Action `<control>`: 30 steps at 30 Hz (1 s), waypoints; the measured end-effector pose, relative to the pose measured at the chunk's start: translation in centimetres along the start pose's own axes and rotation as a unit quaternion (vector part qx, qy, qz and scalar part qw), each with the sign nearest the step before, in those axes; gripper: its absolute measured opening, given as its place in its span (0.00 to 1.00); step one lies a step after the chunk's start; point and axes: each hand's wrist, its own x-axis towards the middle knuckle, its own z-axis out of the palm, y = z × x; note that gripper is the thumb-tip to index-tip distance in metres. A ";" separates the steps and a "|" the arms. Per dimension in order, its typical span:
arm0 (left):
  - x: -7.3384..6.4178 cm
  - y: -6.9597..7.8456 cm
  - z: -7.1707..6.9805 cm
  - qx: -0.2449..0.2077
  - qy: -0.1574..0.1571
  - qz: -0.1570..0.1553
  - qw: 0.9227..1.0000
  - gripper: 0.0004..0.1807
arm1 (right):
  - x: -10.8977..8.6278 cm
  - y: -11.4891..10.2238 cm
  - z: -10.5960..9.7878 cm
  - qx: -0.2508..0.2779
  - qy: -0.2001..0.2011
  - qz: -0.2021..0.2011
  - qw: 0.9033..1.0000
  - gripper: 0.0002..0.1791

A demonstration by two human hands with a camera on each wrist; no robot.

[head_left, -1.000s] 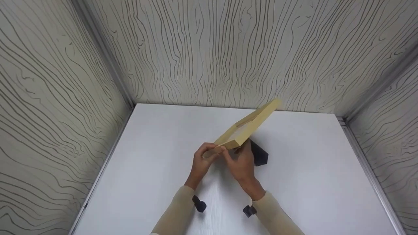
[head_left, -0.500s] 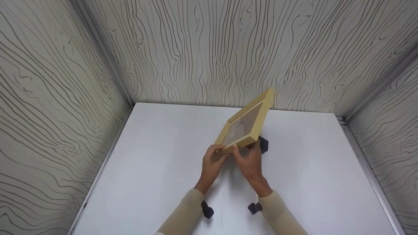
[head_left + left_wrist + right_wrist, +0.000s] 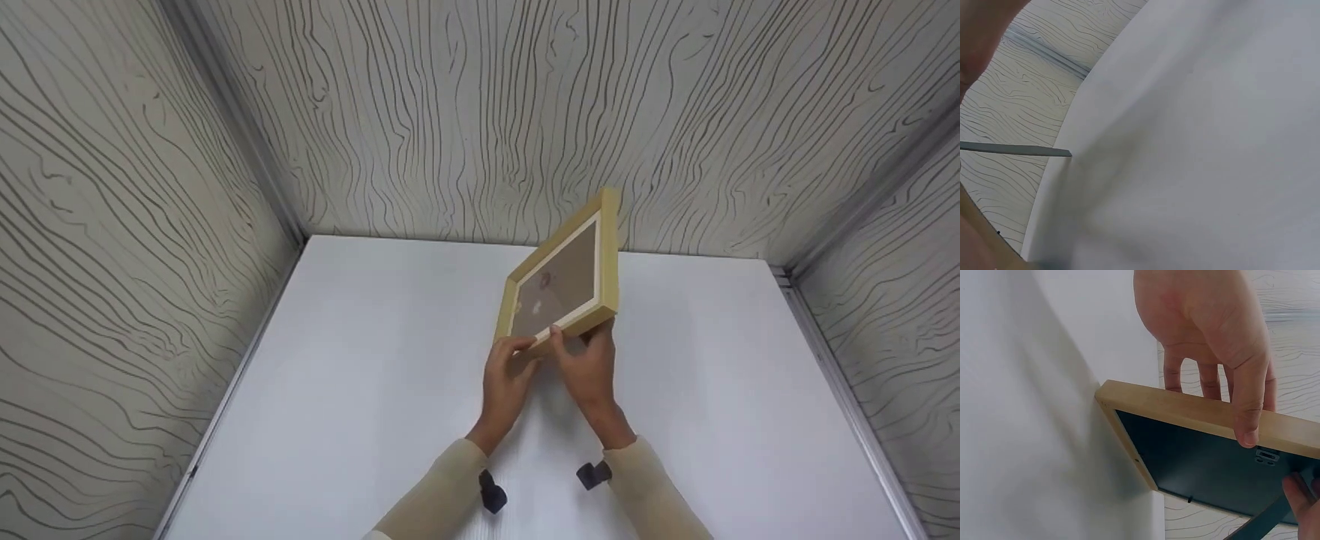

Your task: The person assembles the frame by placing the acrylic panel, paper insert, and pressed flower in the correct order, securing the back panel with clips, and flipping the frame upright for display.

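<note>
A light-wood picture frame (image 3: pixel 610 255), with a pale inner border around a brownish picture (image 3: pixel 566 277), leans back at an angle in the head view. My left hand (image 3: pixel 506 386) grips the lower left of it, fingers on the front and thumb on the back. Near the lower right, my right hand (image 3: pixel 590 375) holds the frame with its thumb at the front lower edge and its other fingers behind. The right wrist view shows the dark backing, a small metal hanger (image 3: pixel 1266 457) and a dark stand leg (image 3: pixel 1264 523), with right fingertips beside the leg. The head view hides this leg.
A white table (image 3: pixel 360 352) spreads under the hands. Wood-grain panels (image 3: pixel 450 120) enclose its back and sides, joined by grey metal corner rails (image 3: pixel 232 120). Black camera mounts (image 3: pixel 491 495) sit at both wrists.
Both hands have raised and turned the frame, so more of its front faces me. They have shifted slightly right. The dark stand leg has passed out of sight behind it.
</note>
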 end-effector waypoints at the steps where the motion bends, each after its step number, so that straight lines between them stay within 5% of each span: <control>1: -0.1 0.1 0.1 0.000 -0.006 -0.002 1.000 0.18 | 0.1 0.1 -0.2 0.001 0.001 0.003 1.000 0.44; 20: -1.4 1.6 2.0 -0.041 -0.084 -0.017 0.995 0.35 | 2.5 0.9 -2.4 0.029 0.007 0.044 0.999 0.34; 30: -1.7 2.2 2.4 -0.075 -0.169 -0.009 0.983 0.37 | 3.9 1.1 -3.6 0.037 0.004 0.079 0.996 0.24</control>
